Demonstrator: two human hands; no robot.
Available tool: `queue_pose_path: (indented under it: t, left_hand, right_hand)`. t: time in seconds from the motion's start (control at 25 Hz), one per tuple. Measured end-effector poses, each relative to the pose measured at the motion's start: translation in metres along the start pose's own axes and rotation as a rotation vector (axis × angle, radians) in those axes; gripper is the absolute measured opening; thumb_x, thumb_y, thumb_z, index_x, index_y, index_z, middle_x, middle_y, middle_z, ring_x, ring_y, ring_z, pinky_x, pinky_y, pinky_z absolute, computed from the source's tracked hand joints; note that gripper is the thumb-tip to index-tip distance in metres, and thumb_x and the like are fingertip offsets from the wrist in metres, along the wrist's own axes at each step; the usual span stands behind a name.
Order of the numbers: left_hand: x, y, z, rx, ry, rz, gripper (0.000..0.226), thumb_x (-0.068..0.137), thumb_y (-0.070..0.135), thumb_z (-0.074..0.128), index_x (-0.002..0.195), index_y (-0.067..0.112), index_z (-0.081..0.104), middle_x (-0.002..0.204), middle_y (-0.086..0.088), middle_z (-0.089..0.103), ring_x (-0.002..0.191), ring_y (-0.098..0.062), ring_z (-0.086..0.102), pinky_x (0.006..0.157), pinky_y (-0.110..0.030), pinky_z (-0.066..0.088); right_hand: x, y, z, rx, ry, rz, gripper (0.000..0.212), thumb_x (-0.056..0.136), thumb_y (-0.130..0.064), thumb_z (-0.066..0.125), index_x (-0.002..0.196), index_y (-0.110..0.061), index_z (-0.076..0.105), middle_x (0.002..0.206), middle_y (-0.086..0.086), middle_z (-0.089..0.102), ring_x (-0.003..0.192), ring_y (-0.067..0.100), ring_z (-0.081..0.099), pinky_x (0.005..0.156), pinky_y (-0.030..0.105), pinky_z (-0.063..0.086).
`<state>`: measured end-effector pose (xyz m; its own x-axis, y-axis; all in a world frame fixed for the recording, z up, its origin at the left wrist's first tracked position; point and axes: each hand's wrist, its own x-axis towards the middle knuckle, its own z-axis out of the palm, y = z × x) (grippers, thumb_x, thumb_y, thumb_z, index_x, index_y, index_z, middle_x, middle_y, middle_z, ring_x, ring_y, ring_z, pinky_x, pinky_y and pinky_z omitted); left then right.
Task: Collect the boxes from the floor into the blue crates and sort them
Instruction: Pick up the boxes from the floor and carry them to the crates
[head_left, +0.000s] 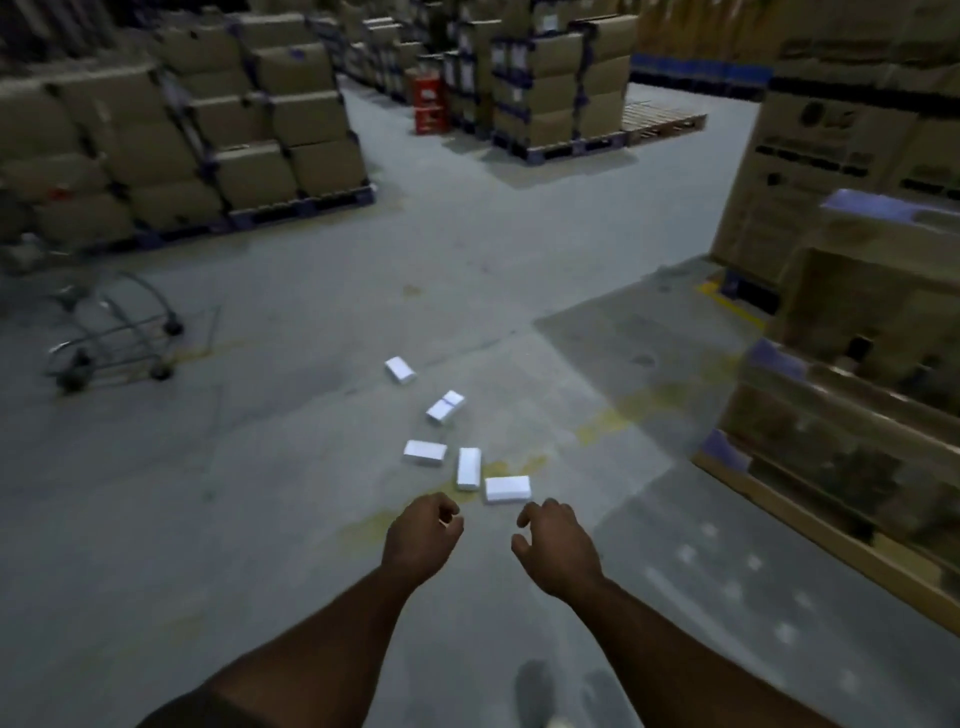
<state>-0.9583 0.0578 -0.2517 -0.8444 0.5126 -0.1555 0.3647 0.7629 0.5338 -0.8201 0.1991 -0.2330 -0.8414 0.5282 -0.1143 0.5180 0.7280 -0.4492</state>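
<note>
Several small white boxes lie scattered on the grey warehouse floor ahead of me. The nearest box (507, 489) lies just beyond my right hand; another (468, 468) stands lengthwise beside it, a third (425, 452) is to its left. Farther off lie one box (445, 407) and the farthest one (400, 369). My left hand (423, 538) and my right hand (556, 543) reach forward above the floor, fingers loosely curled, holding nothing. No blue crate is in view.
A metal cart (111, 338) stands on the left. Pallets of stacked cardboard cartons (197, 135) fill the left and back (556, 88). Big cartons on a pallet (852, 364) crowd the right side. A red crate (430, 106) stands far back.
</note>
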Motion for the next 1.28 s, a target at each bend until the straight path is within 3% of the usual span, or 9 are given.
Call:
queue_pose_path:
  t: [0.28, 0.52, 0.6, 0.72, 0.92, 1.08, 1.28]
  left_hand:
    - [0.061, -0.022, -0.046, -0.048, 0.198, -0.205, 0.013, 0.089, 0.041, 0.066, 0.089, 0.028, 0.068, 0.092, 0.01, 0.07, 0.082, -0.011, 0.067, 0.07, -0.025, 0.047]
    - [0.127, -0.052, -0.068, -0.017, 0.274, -0.274, 0.051, 0.101, 0.054, 0.04, 0.062, 0.022, 0.043, 0.065, 0.003, 0.05, 0.065, -0.021, 0.054, 0.057, -0.03, 0.032]
    - [0.166, -0.075, -0.077, -0.029, 0.257, -0.274, 0.044, 0.099, 0.053, 0.045, 0.067, 0.023, 0.052, 0.072, 0.003, 0.058, 0.072, -0.021, 0.059, 0.06, -0.029, 0.035]
    - [0.232, -0.115, -0.091, -0.072, 0.202, -0.27, 0.03, 0.095, 0.051, 0.056, 0.098, 0.024, 0.068, 0.101, 0.003, 0.068, 0.093, -0.017, 0.065, 0.073, -0.027, 0.045]
    - [0.33, -0.168, -0.137, -0.07, 0.143, -0.202, 0.045, 0.095, 0.052, 0.055, 0.126, 0.02, 0.059, 0.125, -0.002, 0.059, 0.114, -0.019, 0.061, 0.093, -0.033, 0.049]
    - [0.418, -0.201, -0.184, -0.065, 0.115, -0.172, 0.047, 0.097, 0.054, 0.05, 0.126, 0.019, 0.059, 0.126, -0.003, 0.06, 0.115, -0.02, 0.061, 0.094, -0.035, 0.049]
    - [0.507, -0.229, -0.207, -0.053, 0.036, -0.149, 0.042, 0.097, 0.058, 0.047, 0.111, 0.023, 0.065, 0.112, 0.001, 0.066, 0.096, -0.014, 0.064, 0.083, -0.031, 0.051]
  right_hand:
    - [0.112, -0.036, -0.005, 0.01, -0.046, -0.175, 0.034, 0.095, -0.036, 0.051, 0.124, -0.019, 0.055, 0.121, 0.005, 0.053, 0.121, 0.023, 0.047, 0.092, 0.033, 0.044]
    - [0.201, -0.078, 0.02, 0.043, -0.04, -0.203, 0.039, 0.093, -0.035, 0.054, 0.126, -0.014, 0.05, 0.123, 0.008, 0.047, 0.117, 0.027, 0.048, 0.092, 0.038, 0.047]
    - [0.237, -0.093, 0.031, 0.008, -0.054, -0.203, 0.041, 0.094, -0.037, 0.054, 0.126, -0.013, 0.048, 0.124, 0.009, 0.045, 0.118, 0.028, 0.047, 0.091, 0.039, 0.048]
    - [0.295, -0.123, 0.051, -0.047, -0.089, -0.189, 0.044, 0.094, -0.04, 0.054, 0.129, -0.014, 0.046, 0.126, 0.008, 0.045, 0.119, 0.027, 0.047, 0.092, 0.038, 0.048]
    - [0.388, -0.199, 0.075, -0.086, -0.129, -0.152, 0.043, 0.094, -0.041, 0.053, 0.128, -0.016, 0.046, 0.127, 0.008, 0.045, 0.122, 0.026, 0.045, 0.092, 0.037, 0.047]
    - [0.458, -0.262, 0.085, -0.037, -0.119, -0.151, 0.043, 0.095, -0.04, 0.053, 0.13, -0.016, 0.046, 0.128, 0.009, 0.045, 0.123, 0.027, 0.043, 0.092, 0.037, 0.045]
    - [0.54, -0.288, 0.106, -0.05, -0.147, -0.071, 0.042, 0.095, -0.042, 0.052, 0.128, -0.016, 0.047, 0.127, 0.008, 0.047, 0.122, 0.026, 0.046, 0.092, 0.036, 0.045]
